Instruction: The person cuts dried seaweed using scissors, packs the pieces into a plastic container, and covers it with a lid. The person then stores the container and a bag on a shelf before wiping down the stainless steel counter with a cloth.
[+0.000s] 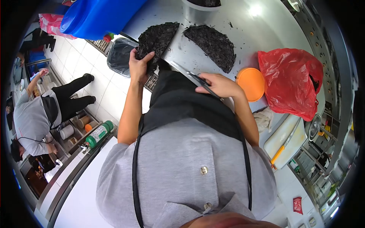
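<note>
My left hand (139,65) grips the lower edge of a dark, rough half-round sheet (157,40) that looks like dried seaweed, thumb on top. The sheet is held at the table's edge. In my right hand (218,85) is a pair of scissors (194,76) with dark handles, its metal blades pointing up and left toward the sheet. The blades are apart from the sheet. A second half-round seaweed sheet (213,46) lies flat on the metal table (247,28), with dark crumbs around it.
An orange lid (250,84) and red plastic bag (291,81) are at right, near a cutting board (283,140) with an orange-handled knife (279,154). A clear tub (199,13) stands at the back, a blue container (97,17) and lined bin (121,57) at left. A co-worker (38,117) stands farther left.
</note>
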`<action>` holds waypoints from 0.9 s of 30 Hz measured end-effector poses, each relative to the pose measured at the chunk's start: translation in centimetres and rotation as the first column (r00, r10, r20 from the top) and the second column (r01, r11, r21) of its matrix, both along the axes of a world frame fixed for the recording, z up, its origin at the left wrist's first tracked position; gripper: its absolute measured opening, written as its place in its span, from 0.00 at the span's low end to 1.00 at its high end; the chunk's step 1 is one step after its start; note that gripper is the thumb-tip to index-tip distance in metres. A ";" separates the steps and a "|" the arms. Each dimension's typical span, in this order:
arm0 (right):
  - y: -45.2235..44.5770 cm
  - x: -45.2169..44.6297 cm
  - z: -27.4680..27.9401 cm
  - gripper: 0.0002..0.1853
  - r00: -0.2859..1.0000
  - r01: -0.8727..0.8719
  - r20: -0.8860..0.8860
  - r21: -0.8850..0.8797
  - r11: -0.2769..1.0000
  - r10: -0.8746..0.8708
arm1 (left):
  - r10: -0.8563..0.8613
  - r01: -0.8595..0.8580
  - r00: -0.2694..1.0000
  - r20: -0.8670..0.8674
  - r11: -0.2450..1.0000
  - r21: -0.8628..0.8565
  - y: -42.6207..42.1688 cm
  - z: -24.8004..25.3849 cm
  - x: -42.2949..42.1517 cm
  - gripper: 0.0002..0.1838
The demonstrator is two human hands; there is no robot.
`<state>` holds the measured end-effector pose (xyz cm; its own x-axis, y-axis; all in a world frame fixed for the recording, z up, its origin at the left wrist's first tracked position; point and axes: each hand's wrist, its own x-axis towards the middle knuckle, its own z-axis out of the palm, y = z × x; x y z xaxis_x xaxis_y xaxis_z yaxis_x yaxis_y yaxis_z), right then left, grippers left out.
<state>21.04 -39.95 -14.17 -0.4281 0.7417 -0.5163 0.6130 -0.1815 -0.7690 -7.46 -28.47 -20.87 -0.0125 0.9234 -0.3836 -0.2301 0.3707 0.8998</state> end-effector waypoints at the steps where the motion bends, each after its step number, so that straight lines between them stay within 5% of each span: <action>1: -0.8 1.2 -1.7 0.30 0.994 0.040 -0.100 0.035 0.999 -0.036 | -0.030 0.030 0.999 -0.011 1.000 0.008 0.6 -0.3 -0.8 0.31; 2: -1.1 1.7 -2.0 0.30 0.994 0.039 -0.102 0.034 0.999 -0.036 | -0.030 0.030 0.999 -0.014 1.000 0.007 1.0 0.0 -1.4 0.31; 4: -1.7 2.4 -2.5 0.23 0.882 0.222 -0.329 -0.340 0.914 -0.337 | -0.037 0.035 0.999 0.019 0.996 0.081 1.7 0.4 -2.1 0.33; 5: -1.5 2.5 -2.6 0.24 0.866 0.181 -0.383 -0.357 0.917 -0.320 | -0.022 0.019 1.000 0.021 0.994 0.111 1.9 1.5 -1.9 0.36; 10: -0.1 2.2 -0.4 0.28 0.892 0.155 -0.418 -0.073 0.985 -0.171 | 0.037 -0.048 0.998 0.045 0.960 0.276 2.6 5.0 -1.3 0.27; 14: 2.2 2.1 3.1 0.26 0.864 0.196 -0.493 0.144 0.970 -0.102 | -0.013 0.137 0.974 -0.225 0.826 0.546 3.3 11.1 1.8 0.22; 18: 5.5 3.4 6.3 0.27 0.940 0.212 -0.299 0.141 0.967 -0.162 | -0.093 0.243 0.960 -0.262 0.737 0.631 6.3 12.1 3.7 0.21; 27: 7.5 4.3 7.2 0.25 0.807 0.400 -0.490 0.040 0.916 -0.331 | -0.204 0.342 0.937 -0.283 0.691 0.637 10.2 14.0 7.6 0.22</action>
